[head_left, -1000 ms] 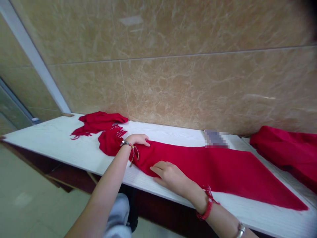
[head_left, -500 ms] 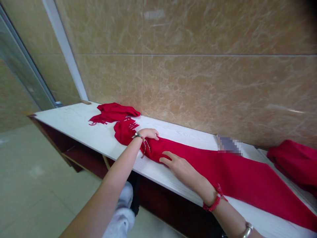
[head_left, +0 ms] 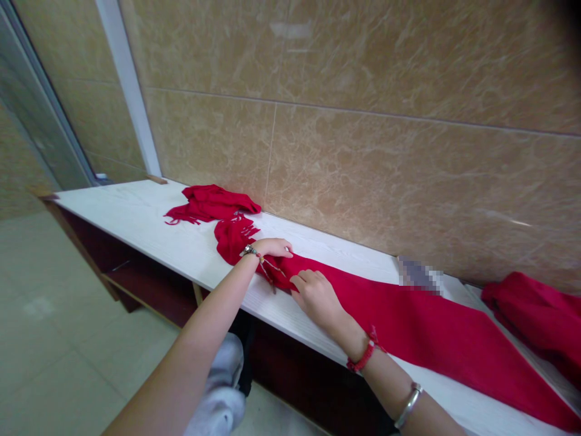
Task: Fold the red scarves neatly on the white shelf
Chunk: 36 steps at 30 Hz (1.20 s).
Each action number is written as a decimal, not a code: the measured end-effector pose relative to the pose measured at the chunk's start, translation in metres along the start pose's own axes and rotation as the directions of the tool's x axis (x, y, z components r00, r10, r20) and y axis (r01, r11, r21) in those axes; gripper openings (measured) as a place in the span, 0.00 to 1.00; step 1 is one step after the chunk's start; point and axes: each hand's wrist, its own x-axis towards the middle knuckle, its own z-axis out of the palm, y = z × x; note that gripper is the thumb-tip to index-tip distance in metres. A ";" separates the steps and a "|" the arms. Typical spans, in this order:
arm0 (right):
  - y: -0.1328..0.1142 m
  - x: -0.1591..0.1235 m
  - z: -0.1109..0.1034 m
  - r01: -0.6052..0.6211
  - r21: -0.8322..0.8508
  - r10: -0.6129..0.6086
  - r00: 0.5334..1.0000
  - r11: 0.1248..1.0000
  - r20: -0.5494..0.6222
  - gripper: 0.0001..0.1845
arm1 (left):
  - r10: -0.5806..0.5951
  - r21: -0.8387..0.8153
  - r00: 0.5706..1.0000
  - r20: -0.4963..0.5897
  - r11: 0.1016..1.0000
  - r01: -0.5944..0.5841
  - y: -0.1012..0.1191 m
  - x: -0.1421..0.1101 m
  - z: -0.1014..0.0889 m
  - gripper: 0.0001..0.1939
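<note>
A long red scarf (head_left: 408, 315) lies stretched flat along the white tabletop, its fringed left end bunched up. My left hand (head_left: 275, 247), with a beaded bracelet at the wrist, is closed on the scarf's far edge near that bunched end. At the near edge, my right hand (head_left: 318, 297) has its fingers curled in and closed on the cloth. The fabric under both palms is hidden. Just beyond the bunched end sits a second crumpled red scarf (head_left: 213, 203) with its fringe toward the left.
The white table (head_left: 109, 206) runs along a tiled wall (head_left: 363, 181) and has dark open shelves below. More folded red cloth (head_left: 535, 321) lies at the far right. A blurred flat object (head_left: 420, 275) rests against the wall. A small wooden piece (head_left: 157, 179) sits at the back left.
My right hand has moved slightly left and its spread fingers have closed on the scarf's near edge. My left hand stays on the far edge. The camera view has tilted a little.
</note>
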 end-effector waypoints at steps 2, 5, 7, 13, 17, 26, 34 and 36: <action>0.000 -0.001 0.001 0.007 -0.020 -0.007 1.000 1.000 0.005 0.08 | 0.001 -0.014 1.000 -0.019 1.000 -0.001 0.000 0.002 0.003 0.15; -0.001 -0.005 0.001 0.040 -0.081 -0.040 0.999 0.996 -0.007 0.12 | -0.022 -0.029 0.999 -0.047 0.999 0.020 0.000 0.006 0.007 0.15; -0.001 -0.007 0.002 0.030 -0.100 -0.030 1.000 0.995 0.006 0.13 | -0.036 -0.040 0.998 -0.059 0.999 0.033 0.000 0.008 0.009 0.15; 0.003 -0.011 0.003 -0.010 -0.004 0.010 0.999 1.000 0.034 0.14 | -0.039 -0.065 0.997 -0.064 0.997 0.035 0.000 0.009 0.010 0.16; 0.006 -0.012 0.006 -0.048 0.079 0.044 0.997 0.996 0.058 0.14 | -0.059 -0.082 0.995 -0.082 0.995 0.052 -0.002 0.010 0.011 0.16; 0.013 -0.002 0.003 -0.141 0.130 0.121 0.981 0.981 0.151 0.07 | -0.092 -0.140 0.986 -0.137 0.988 0.072 -0.013 0.021 0.020 0.15; -0.004 -0.014 0.010 0.121 0.048 -0.123 0.992 0.992 0.039 0.10 | -0.033 -0.202 0.998 -0.050 0.979 0.022 -0.014 0.018 0.008 0.12; -0.010 -0.017 0.013 0.168 0.036 -0.168 0.985 0.985 0.024 0.10 | -0.035 -0.210 0.997 -0.069 0.978 0.019 -0.014 0.017 0.004 0.17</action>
